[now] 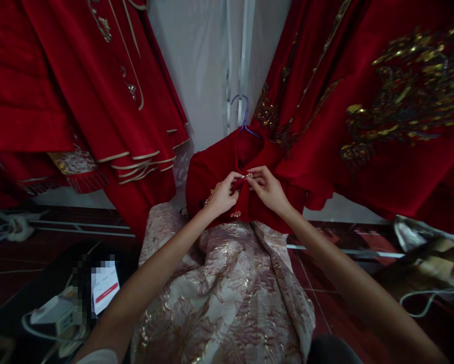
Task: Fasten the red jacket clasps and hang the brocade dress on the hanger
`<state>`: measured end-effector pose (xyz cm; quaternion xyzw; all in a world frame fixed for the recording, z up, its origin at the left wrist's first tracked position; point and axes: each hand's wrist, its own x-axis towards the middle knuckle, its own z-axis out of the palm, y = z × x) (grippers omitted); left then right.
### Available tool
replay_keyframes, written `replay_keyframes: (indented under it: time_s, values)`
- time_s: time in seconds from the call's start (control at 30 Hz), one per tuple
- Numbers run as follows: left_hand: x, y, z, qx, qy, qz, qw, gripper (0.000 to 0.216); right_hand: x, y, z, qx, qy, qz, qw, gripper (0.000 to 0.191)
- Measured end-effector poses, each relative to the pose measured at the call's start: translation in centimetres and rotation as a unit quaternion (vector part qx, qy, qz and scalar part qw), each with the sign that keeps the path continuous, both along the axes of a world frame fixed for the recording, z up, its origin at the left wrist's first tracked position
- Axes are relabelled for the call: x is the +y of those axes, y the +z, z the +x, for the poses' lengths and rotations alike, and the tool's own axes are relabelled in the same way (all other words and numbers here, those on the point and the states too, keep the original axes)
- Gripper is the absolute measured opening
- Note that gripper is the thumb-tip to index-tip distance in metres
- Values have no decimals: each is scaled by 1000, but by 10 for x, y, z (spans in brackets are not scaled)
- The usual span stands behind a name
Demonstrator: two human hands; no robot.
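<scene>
A short red velvet jacket (208, 174) hangs on a purple hanger (244, 112) in front of me, above a pale gold brocade skirt (227, 288). My left hand (222, 194) and my right hand (267, 188) meet at the jacket's front opening. Both pinch the cloth edges around a small beaded clasp (248, 175), fingers pressed together. A second beaded clasp (235, 214) shows lower on the jacket front.
Red velvet gowns with gold embroidery hang at the left (98, 91) and the right (382, 111). A white wall (208, 65) stands behind. On the dark floor lie a phone (104, 289), a white charger and cables (48, 311), and a metal rail (83, 227).
</scene>
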<state>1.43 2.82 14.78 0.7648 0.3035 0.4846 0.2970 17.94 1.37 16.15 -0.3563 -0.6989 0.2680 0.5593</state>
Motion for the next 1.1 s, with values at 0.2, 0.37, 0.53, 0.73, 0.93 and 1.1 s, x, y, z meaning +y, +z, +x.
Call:
replay_keyframes:
  time_s: [0.2, 0.37, 0.53, 0.73, 0.93, 1.1]
  values:
    - [-7, 22, -1, 107, 36, 80, 990, 28, 0, 10, 3, -36, -30, 27, 999, 26]
    - [-4, 37, 3, 145, 63, 134, 978, 8, 0, 10, 3, -23, -25, 37, 999, 25]
    - [0, 43, 5, 172, 77, 164, 968, 12, 1, 7, 4, 9, -1, 20, 1000, 30]
    - [-2, 46, 2, 204, 78, 195, 956, 10, 3, 9, 7, 10, 1, 9, 1000, 31]
    - [-1, 52, -2, 251, 45, 232, 939, 8, 7, 13, 7, 13, 14, -14, 1000, 27]
    - [-8, 26, 14, 138, 90, 195, 967, 16, 8, 12, 2, 38, 22, 1, 999, 29]
